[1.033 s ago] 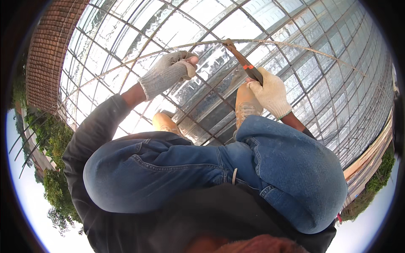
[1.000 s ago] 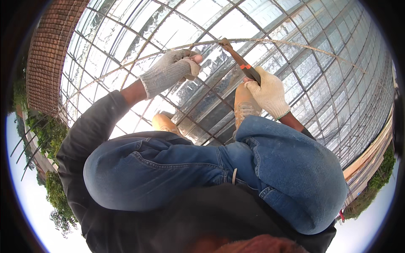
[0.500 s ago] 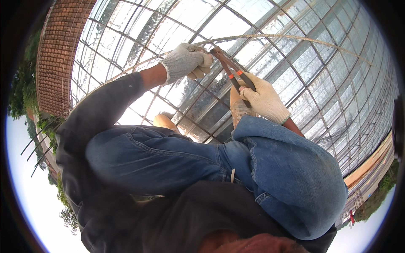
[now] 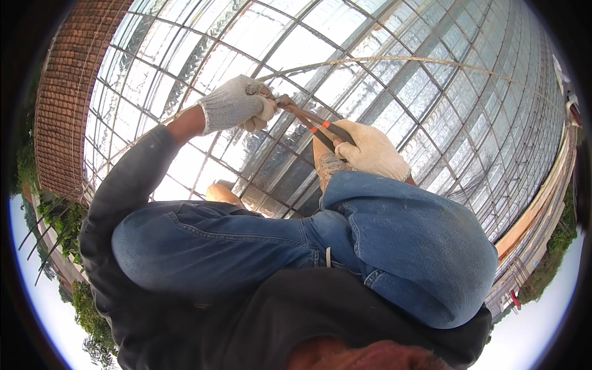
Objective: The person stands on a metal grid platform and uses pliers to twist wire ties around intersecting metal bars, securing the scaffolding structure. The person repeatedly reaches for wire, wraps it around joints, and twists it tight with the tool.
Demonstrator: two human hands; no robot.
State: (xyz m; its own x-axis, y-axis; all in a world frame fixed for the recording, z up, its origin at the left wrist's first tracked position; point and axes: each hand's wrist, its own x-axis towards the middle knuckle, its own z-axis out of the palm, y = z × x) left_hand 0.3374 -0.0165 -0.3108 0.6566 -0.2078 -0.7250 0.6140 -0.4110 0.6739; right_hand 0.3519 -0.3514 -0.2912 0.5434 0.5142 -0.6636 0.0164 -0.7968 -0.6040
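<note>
My left hand (image 4: 237,106), in a grey-white knit glove, is closed with its fingers curled; what they pinch is hidden. Just at its fingertips is the head of a pair of pincers (image 4: 301,113), rusty metal with black grips and orange bands. My right hand (image 4: 372,150), in a cream glove, is wrapped around the grips. Below the tool runs a grid of steel reinforcing bars (image 4: 316,98). A long, thin curved rod (image 4: 370,59) crosses the grid and passes by my left hand.
Shiny metal sheeting (image 4: 308,46) lies beneath the bars. I squat on the grid in blue jeans (image 4: 407,246), with a boot (image 4: 330,166) near the pincers. A tiled roof (image 4: 74,98) is at the left, timber boards (image 4: 524,228) at the right edge, and bar ends (image 4: 40,237) stick out far left.
Both hands and the pincers appear further left and lower, as the whole view has shifted. The pincers lie flatter, their head closer to my left fingertips.
</note>
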